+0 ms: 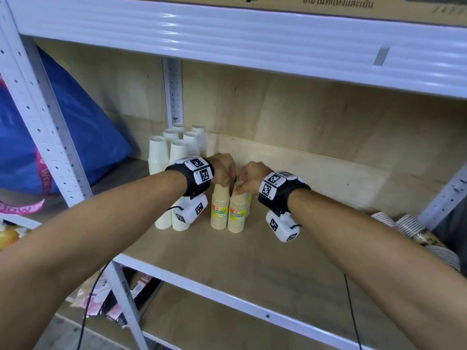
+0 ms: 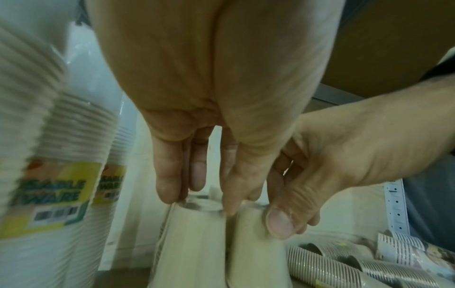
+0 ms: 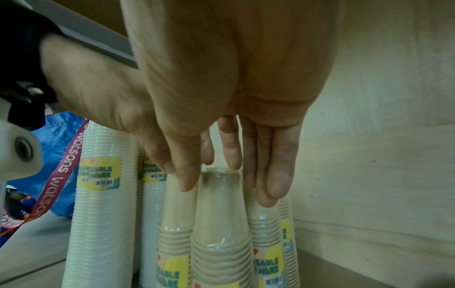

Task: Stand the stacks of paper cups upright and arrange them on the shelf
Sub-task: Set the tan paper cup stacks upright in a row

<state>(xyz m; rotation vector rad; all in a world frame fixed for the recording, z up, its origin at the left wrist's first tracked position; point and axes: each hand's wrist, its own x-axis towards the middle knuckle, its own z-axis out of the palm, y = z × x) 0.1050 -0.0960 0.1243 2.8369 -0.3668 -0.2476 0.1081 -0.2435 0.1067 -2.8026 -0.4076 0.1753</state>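
Shop stockroom: white metal shelving [image 1: 227,34], labelled wrapped cup stacks [image 1: 219,210], carton [image 1: 353,6] above, Watsons bag [image 1: 63,117]

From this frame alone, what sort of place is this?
Probably a stockroom or shop storage area: white metal racking with plywood shelves, shrink-wrapped stacks of paper cups with barcoded labels, and a cardboard carton above.

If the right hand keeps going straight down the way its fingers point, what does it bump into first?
The right hand already touches the top of a tan cup stack, so it would press straight onto that stack. Under the stack is the shelf.
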